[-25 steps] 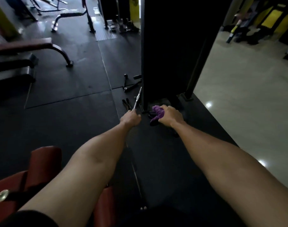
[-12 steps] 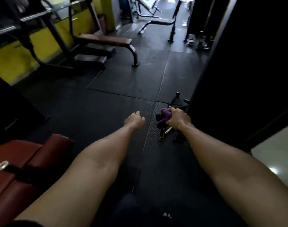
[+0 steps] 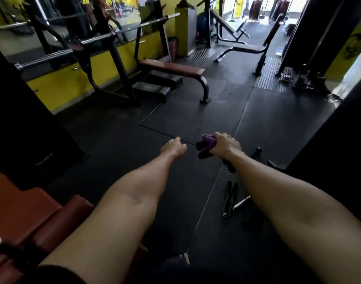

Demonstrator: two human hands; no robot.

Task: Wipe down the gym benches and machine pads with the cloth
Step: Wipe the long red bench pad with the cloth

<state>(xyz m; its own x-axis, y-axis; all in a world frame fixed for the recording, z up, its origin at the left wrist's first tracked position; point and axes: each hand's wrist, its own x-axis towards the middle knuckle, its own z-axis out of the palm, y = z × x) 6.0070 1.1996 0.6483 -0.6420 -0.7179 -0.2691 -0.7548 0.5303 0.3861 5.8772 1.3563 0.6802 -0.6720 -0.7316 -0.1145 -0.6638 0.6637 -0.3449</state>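
Observation:
My right hand (image 3: 224,146) grips a bunched purple cloth (image 3: 207,145), held out in front of me above the black rubber floor. My left hand (image 3: 173,148) is stretched out beside it, fingers curled into a loose fist with nothing in it. A red padded seat (image 3: 32,218) sits at the lower left, close to my left arm. A flat bench with a brown-red pad (image 3: 171,67) stands farther ahead under a barbell rack. Another bench (image 3: 247,49) stands at the back right.
Metal cable handles and a bar (image 3: 235,201) lie on the floor under my right arm. A dark machine column (image 3: 329,150) rises at the right. A black weight stack housing (image 3: 21,124) stands at the left. Yellow wall and mirrors run along the left.
The view has swung up and left, bringing the flat bench and rack into sight. My left hand no longer holds the metal bar seen one second ago. The cloth stays in my right hand.

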